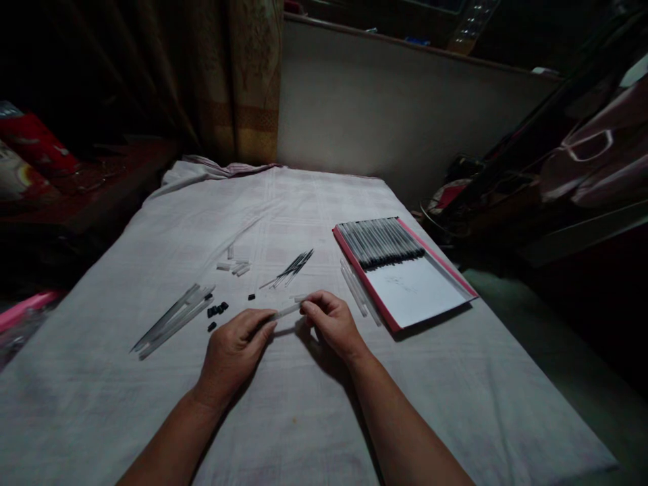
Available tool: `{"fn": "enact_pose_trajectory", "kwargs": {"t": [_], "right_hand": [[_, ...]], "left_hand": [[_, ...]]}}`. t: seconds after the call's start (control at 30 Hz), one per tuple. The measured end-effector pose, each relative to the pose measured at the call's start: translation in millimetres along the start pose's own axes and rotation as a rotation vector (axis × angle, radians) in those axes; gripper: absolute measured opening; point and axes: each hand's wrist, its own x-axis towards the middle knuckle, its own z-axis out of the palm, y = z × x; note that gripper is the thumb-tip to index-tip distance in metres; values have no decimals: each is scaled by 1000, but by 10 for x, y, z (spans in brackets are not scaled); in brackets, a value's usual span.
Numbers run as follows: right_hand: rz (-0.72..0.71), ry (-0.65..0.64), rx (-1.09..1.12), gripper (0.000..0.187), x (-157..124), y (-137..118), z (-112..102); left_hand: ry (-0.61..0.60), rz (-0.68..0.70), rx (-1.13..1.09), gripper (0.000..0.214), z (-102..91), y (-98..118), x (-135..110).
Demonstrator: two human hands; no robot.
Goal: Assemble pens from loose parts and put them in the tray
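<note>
A clear pen barrel (pixel 288 310) spans the gap between my two hands, just above the cloth. My left hand (pixel 233 347) pinches its left end with thumb and fingers. At the other end, the fingertips of my right hand (pixel 334 325) close around it; what lies inside that pinch is hidden. Beyond the hands is a loose bunch of dark-tipped pen refills (pixel 293 268). Short clear pen caps (pixel 235 266) lie to their left. Several small black plugs (pixel 217 309) sit near my left hand, with long clear pen barrels (pixel 175 320) farther left.
A red-edged shallow box (pixel 365 283) on the right holds a row of assembled pens (pixel 382 241). Loose clear tubes (pixel 354 289) lie along its left side. A pale checked cloth (pixel 304 418) covers the surface. A wall (pixel 379 101) and curtain (pixel 256 81) stand behind.
</note>
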Motion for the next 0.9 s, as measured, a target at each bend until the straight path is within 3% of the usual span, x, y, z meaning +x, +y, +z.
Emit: {"fn": "enact_pose_trajectory", "kwargs": {"t": [0.2,0.37,0.57,0.73,0.9], "right_hand": [[45,-32,68,26,-19,-11,53],[27,54,162,31,-18,-71,15],[88,-22,108,34,-54,-78,58],[3,243,160,38,58,-65,-72],[-66,407,187,38,156,-96,-216]], "left_hand": [[-6,2,20,27,40,-60,-14],[-6,4,65,31,-3,-120,17],[-61,49,37,27,-27,-68,33],[1,-33,151,29,-113,-173,97],[6,-156,459,30,-277,-306,428]]}}
